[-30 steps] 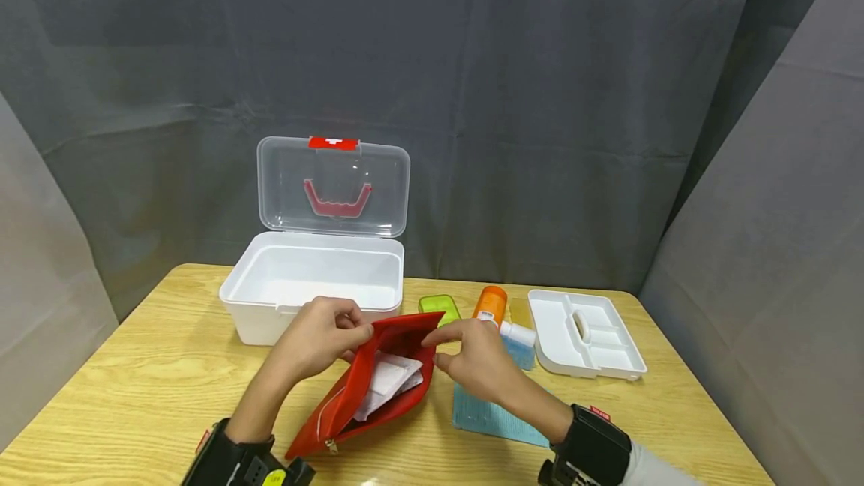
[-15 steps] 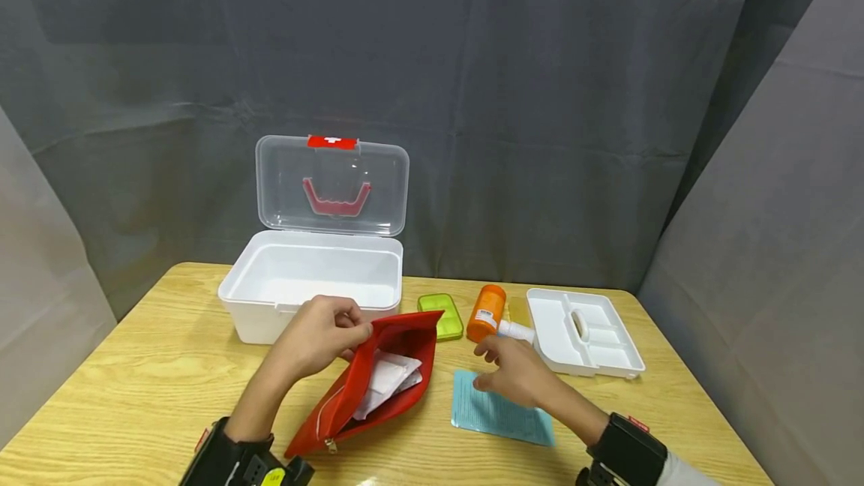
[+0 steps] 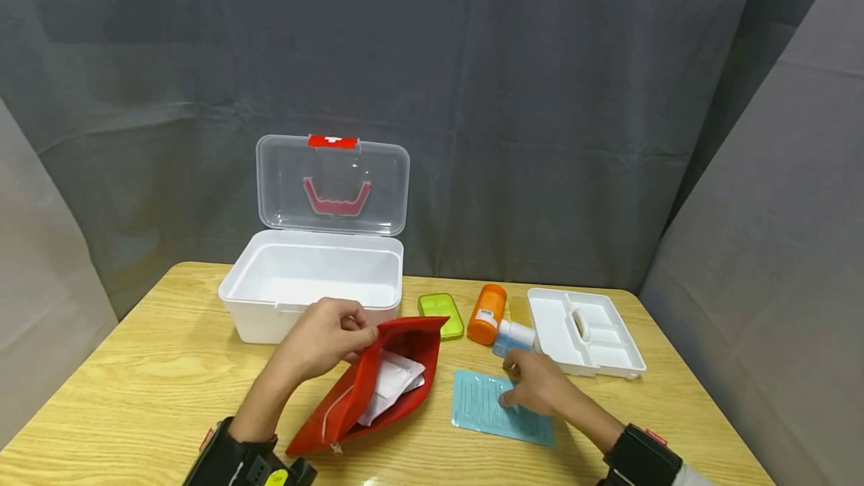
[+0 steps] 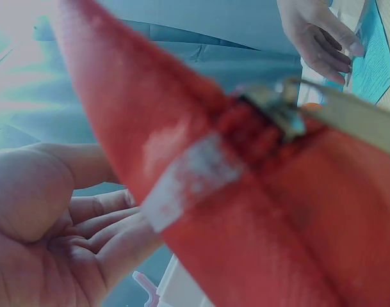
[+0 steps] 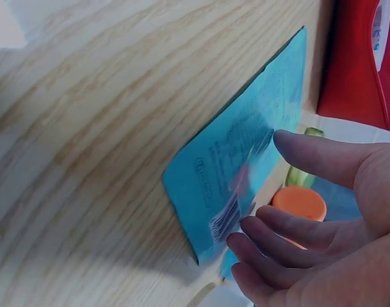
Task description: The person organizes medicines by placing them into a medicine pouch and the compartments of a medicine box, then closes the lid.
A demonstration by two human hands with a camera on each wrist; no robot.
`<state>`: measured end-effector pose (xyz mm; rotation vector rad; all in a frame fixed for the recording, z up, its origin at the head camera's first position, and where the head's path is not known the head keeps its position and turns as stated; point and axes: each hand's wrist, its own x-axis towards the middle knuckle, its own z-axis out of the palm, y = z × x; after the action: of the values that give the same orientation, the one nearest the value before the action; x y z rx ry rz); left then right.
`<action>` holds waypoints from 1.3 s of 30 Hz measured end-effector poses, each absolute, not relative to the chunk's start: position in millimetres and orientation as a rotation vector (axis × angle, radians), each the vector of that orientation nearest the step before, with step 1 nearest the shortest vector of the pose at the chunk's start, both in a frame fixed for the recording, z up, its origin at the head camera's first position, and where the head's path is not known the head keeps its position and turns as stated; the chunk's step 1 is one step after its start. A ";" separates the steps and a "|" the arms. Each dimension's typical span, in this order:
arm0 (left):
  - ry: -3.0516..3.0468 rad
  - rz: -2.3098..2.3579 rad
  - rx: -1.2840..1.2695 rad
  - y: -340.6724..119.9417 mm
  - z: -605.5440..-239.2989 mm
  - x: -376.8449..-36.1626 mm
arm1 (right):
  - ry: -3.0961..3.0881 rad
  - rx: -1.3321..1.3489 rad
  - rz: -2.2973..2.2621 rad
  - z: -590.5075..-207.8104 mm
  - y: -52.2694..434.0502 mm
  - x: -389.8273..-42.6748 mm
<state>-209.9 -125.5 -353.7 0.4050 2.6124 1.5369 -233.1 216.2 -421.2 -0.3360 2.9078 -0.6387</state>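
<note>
- A staged recording booth, not a lived-in room: creased grey curtains [image 3: 540,96] hang close behind and at both sides.
- A small wood-grain table [image 3: 135,381] fills the space between them.
- First-aid items laid out: a white box [image 3: 310,283] with clear lid, a divided tray [image 3: 583,332], an orange bottle [image 3: 487,313].

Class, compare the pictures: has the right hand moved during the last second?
Yes. The right hand has left the red pouch and gone rightward and nearer the camera, now over the blue packet in front of the orange bottle.
</note>
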 end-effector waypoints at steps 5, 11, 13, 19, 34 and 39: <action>2.602 1.529 0.421 -121.9 -355.8 -210.3 | 2.893 -0.332 -0.623 -423.7 218.3 -234.3; 2.588 1.523 0.453 -119.3 -357.7 -210.1 | 2.824 -0.295 -0.577 -422.4 214.9 -233.9; 2.583 1.523 0.457 -119.4 -357.8 -210.0 | 2.801 -0.289 -0.563 -421.3 212.8 -232.8; 2.574 1.514 0.478 -120.0 -357.8 -209.4 | 2.785 -0.288 -0.498 -418.8 206.8 -229.7; 2.593 1.494 0.477 -118.6 -357.8 -209.6 | 2.793 -0.328 -0.504 -418.2 207.2 -231.2; 2.587 1.499 0.481 -118.7 -358.0 -209.4 | 2.795 -0.421 -0.562 -417.8 209.0 -229.0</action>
<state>-209.4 -118.7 -358.0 0.4807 2.5866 1.4991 -229.0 209.0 -417.8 -0.4214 2.7950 -0.5619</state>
